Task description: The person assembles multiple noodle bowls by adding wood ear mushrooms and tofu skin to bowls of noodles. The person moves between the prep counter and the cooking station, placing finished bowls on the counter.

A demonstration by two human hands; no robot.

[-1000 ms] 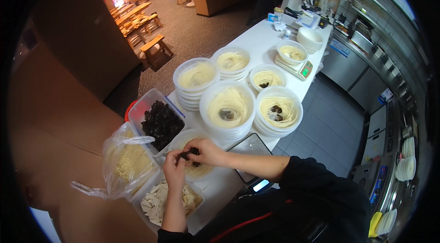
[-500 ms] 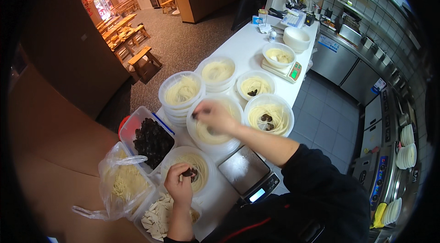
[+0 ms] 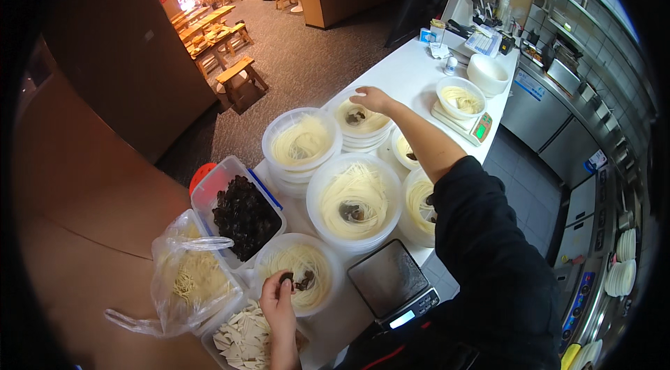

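My left hand (image 3: 279,304) is closed in a pinch on a piece of black fungus (image 3: 286,277), at the edge of the near bowl of noodles (image 3: 262,258). More dark pieces lie on those pale, thin noodles. My right hand (image 3: 374,100) reaches over the far stacked bowl (image 3: 340,127), fingers stretched out. Below them a dark clump of fungus (image 3: 356,116) rests on the noodles. The centre bowl (image 3: 313,192) has dark pieces (image 3: 351,212) in its middle. On the left, the stacked noodle bowl (image 3: 268,154) shows only noodles. My right forearm partly hides two bowls at the right.
A clear tub (image 3: 273,239) of black fungus stands left of the bowls, near a plastic bag (image 3: 164,269) of yellowish strips and a container of white slices (image 3: 244,335). A steel-topped scale (image 3: 389,278) sits in front; another scale (image 3: 481,129) holds a noodle bowl farther back.
My right hand has moved from the centre bowl to the far bowl. Dark fungus now shows in both. My left hand stays at the near bowl, and the view has shifted.
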